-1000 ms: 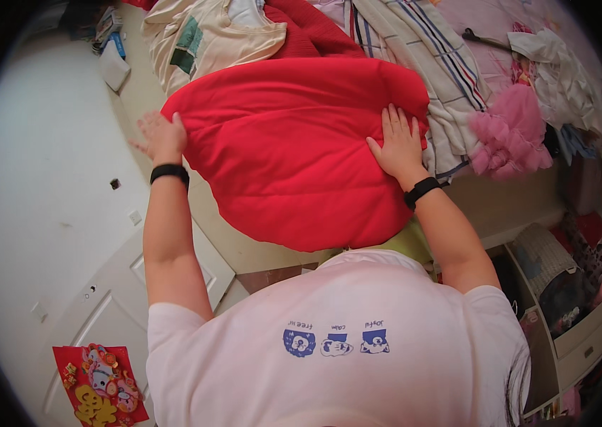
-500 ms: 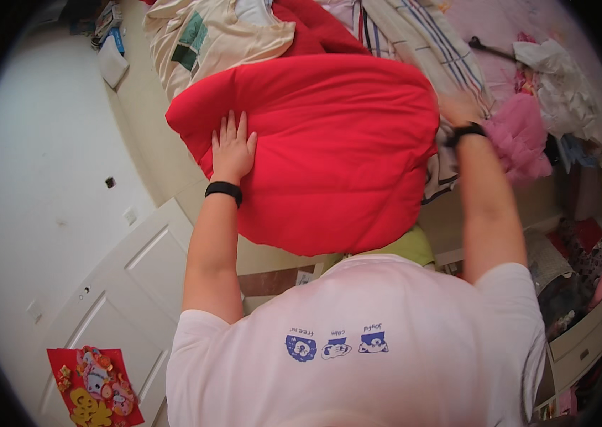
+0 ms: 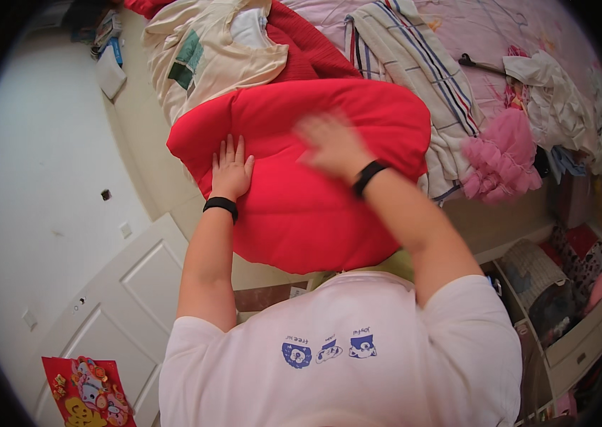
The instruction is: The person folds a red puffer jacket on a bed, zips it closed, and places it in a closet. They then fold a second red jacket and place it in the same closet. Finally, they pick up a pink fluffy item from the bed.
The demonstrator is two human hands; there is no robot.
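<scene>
A red padded cloth piece [image 3: 315, 220], puffy and rounded, lies spread before me; whether it is a garment or a quilt I cannot tell. My left hand [image 3: 231, 173] rests flat on its left part, fingers apart. Over its upper middle is my right hand [image 3: 333, 146], blurred by motion, with the fingers stretched out and nothing seen in them. Whether it touches the cloth is unclear. Beyond the red piece lie a cream T-shirt [image 3: 244, 60] with a green print and a dark red ribbed cloth [image 3: 311, 46].
A striped white cloth [image 3: 415, 71] lies on the pink bedding [image 3: 482, 25]. Pink tulle [image 3: 504, 156], a dark hanger [image 3: 482, 64] and white clothing [image 3: 553, 92] are at the right. An open drawer [image 3: 585, 338] stands lower right, a white door [image 3: 148, 285] lower left.
My right hand has moved left, from beyond the right edge of the red padded piece to over its upper middle. The left hand stays flat on the left part.
</scene>
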